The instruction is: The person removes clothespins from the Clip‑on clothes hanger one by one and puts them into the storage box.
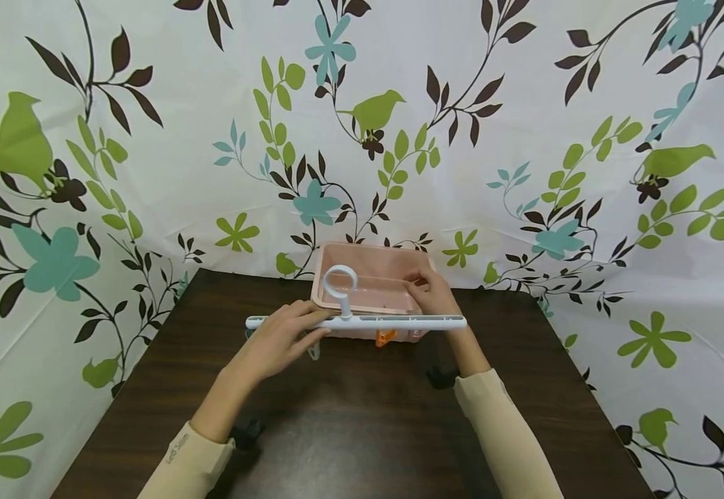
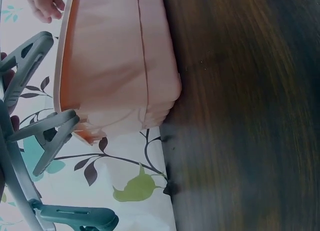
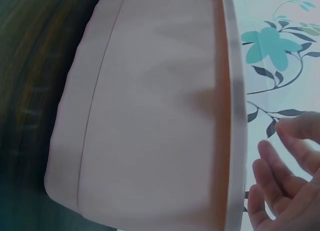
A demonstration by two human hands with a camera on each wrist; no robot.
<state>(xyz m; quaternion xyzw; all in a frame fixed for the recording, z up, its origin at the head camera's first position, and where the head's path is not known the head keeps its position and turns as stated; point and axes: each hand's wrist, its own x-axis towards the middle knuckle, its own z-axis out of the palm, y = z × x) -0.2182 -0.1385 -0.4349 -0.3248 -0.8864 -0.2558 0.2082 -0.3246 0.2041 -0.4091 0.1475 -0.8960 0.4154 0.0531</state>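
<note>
I see the pink bin (image 1: 371, 277) at the table's (image 1: 349, 416) far edge, against the curtain (image 1: 150, 138). The white hanger (image 1: 356, 321) lies level across the bin's near rim, ring up, its clips (image 2: 47, 136) hanging below. My left hand (image 1: 287, 336) grips the bar's left end, likely to steady it. My right hand (image 1: 431, 291) reaches over the rim, fingers (image 3: 280, 166) loosely spread, holding nothing.
</note>
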